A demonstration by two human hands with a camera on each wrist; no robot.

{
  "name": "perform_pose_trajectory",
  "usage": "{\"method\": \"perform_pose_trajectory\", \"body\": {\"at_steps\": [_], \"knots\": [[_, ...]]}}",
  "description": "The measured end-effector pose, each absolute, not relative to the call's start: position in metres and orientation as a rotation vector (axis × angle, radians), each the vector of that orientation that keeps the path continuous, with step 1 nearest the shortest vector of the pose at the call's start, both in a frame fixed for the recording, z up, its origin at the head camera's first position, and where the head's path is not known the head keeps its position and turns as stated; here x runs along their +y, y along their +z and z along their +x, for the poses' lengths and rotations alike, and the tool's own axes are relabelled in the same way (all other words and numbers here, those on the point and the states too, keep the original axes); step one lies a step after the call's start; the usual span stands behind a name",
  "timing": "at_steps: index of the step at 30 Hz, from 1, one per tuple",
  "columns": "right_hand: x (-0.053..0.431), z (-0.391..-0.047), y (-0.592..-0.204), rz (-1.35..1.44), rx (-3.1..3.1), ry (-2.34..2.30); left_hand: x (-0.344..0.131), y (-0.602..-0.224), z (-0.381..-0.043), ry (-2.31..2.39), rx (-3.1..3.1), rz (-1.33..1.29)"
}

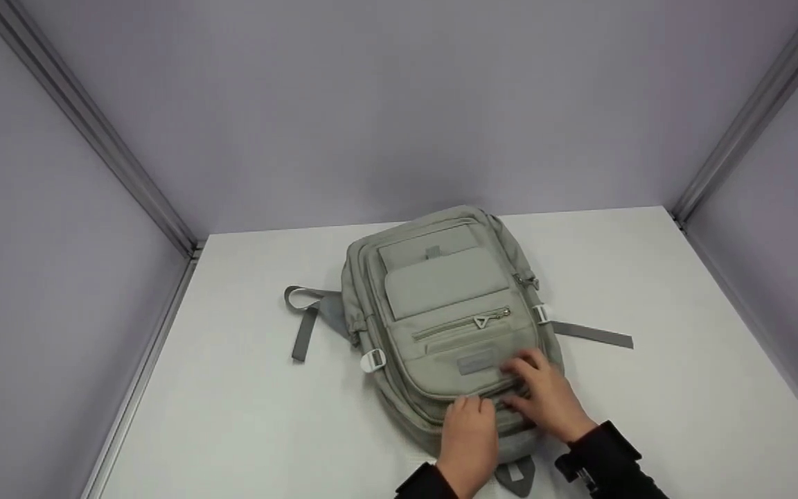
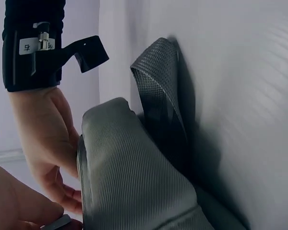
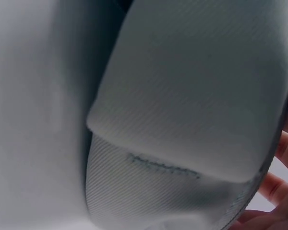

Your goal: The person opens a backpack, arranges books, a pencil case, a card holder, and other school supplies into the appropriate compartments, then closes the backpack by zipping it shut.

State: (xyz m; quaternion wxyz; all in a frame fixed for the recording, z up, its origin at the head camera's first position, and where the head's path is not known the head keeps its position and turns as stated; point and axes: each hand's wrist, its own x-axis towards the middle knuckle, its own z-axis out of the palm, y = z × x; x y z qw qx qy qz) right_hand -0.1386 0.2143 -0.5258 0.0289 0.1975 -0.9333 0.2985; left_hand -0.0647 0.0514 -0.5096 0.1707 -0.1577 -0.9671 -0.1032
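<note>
A grey-green backpack (image 1: 451, 281) lies front side up, its base toward the near side. My left hand (image 1: 468, 430) is at the lower edge of the front pocket, fingers curled. In the left wrist view, that hand (image 2: 19, 201) pinches a flat grey tab (image 2: 57, 223) of the backpack between thumb and finger. My right hand (image 1: 548, 398) hovers over the lower right of the pocket, thumb and fingers apart. The right wrist view shows its spread fingers (image 3: 278, 187) beside the bag's edge, partly hidden by the fabric.
The backpack lies on a white table (image 1: 246, 402). Loose straps stretch out at the left (image 1: 305, 333) and right (image 1: 596, 335), and a webbing loop (image 1: 515, 477) sticks out at the near end. Pale panels (image 1: 399, 104) stand behind and at both sides.
</note>
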Motion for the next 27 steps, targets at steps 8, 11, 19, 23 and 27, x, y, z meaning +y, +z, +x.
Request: {"method": "perform_pose_trajectory", "body": {"at_steps": [8, 11, 19, 23, 27], "knots": [[0.213, -0.134, -0.520, 0.538, -2.885, 0.997, 0.043, -0.510, -0.069, -0.416, -2.730, -0.505], [0.210, -0.129, -0.518, 0.512, -2.789, 0.984, 0.027, -0.507, -0.069, -0.523, -2.660, -0.499], [0.186, -0.099, -0.508, 0.434, -2.603, 0.626, 0.001, -0.504, -0.081, -0.476, -2.567, -0.420], [0.176, -0.091, -0.501, 0.359, -2.828, 0.577, -0.001, -0.506, -0.081, -0.408, -2.580, -0.454], [0.171, -0.093, -0.500, 0.319, -2.971, 0.618, 0.001, -0.510, -0.084, -0.339, -2.563, -0.473]]}}
